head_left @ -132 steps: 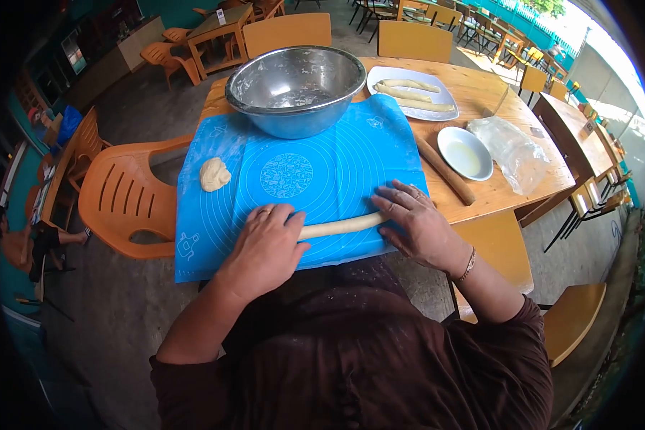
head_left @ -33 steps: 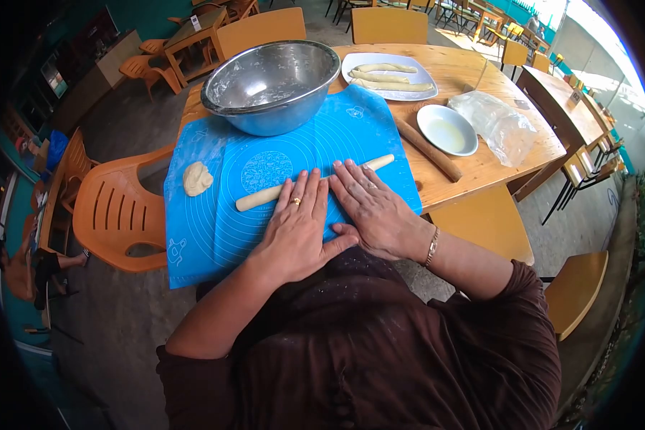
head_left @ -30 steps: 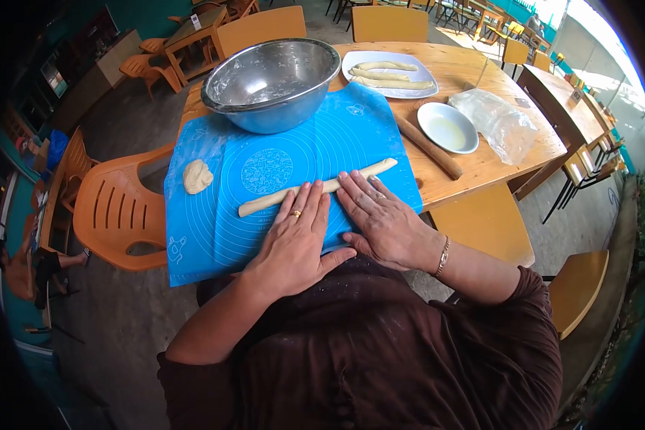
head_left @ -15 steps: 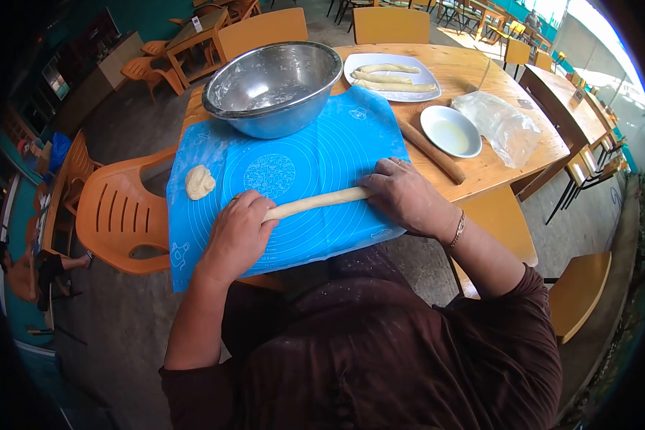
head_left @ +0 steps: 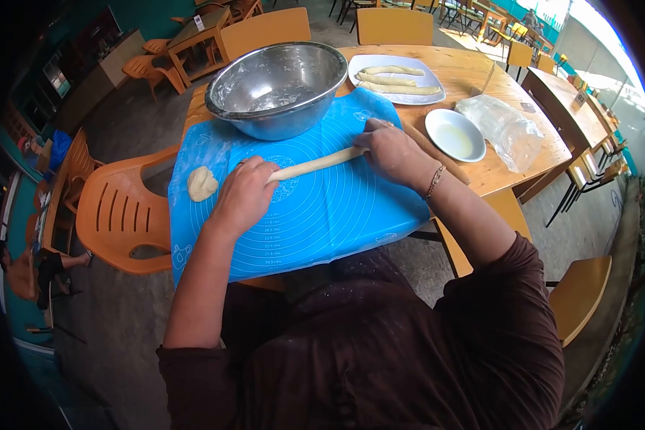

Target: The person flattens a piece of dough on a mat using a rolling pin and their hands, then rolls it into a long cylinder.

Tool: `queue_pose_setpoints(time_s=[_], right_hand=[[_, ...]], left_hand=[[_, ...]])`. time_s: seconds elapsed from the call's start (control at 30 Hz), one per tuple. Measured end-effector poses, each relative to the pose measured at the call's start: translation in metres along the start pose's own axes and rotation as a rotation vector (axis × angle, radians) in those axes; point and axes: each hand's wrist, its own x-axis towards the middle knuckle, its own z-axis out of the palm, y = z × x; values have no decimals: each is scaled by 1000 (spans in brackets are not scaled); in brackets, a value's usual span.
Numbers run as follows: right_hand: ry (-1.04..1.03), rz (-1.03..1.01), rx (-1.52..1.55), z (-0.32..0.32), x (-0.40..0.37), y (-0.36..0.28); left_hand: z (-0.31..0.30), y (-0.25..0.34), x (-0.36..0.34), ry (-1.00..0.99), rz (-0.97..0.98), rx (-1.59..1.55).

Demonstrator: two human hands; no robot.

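Observation:
A long pale dough rope (head_left: 317,165) lies slantwise over the blue silicone baking mat (head_left: 301,222). My left hand (head_left: 245,188) curls over its left end, fingers bent and close together. At the other end my right hand (head_left: 395,156) is closed over the rope, hiding that tip. A small lump of dough (head_left: 202,184) sits on the mat left of my left hand. Behind my hands, a big steel bowl (head_left: 279,118) with white residue inside stands on the mat's far edge.
A white rectangular plate (head_left: 437,94) holds several dough strips at the back. Right of the mat are a wooden rolling pin (head_left: 433,152), a shallow white bowl (head_left: 457,136) with a little liquid, and a clear plastic bag (head_left: 505,132). An orange chair (head_left: 115,208) stands at left.
Both hands have moved away from me across the mat with the dough rope. The mat's near right part has shifted, and its right edge covers more near the rolling pin.

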Motion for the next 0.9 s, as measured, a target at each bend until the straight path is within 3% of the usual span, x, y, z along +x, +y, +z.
queue_pose_setpoints(time_s=[0.07, 0.13, 0.27, 0.3, 0.47, 0.53, 0.67, 0.83, 0.9], right_hand=[[-46, 40, 8, 1, 6, -12], [63, -44, 63, 4, 16, -32], [11, -160, 24, 48, 47, -41], [-70, -216, -19, 61, 53, -38], [-89, -123, -188, 55, 14, -60], [47, -200, -204, 58, -4, -62], [101, -301, -110, 42, -44, -70], [-18, -262, 44, 12, -84, -85], [-77, -219, 176, -5, -90, -80]], left_hand=[[-7, 7, 2, -21, -63, -100], [-12, 16, 16, -16, -94, -124], [15, 15, 42, 7, -77, -249], [24, 15, 45, -141, -178, -201], [40, 30, 26, -299, -226, 4], [41, 37, 11, -282, -156, 88], [43, 54, -22, -225, -25, 173], [22, 81, -62, -218, 98, 228], [11, 83, -70, -262, 136, 89]])
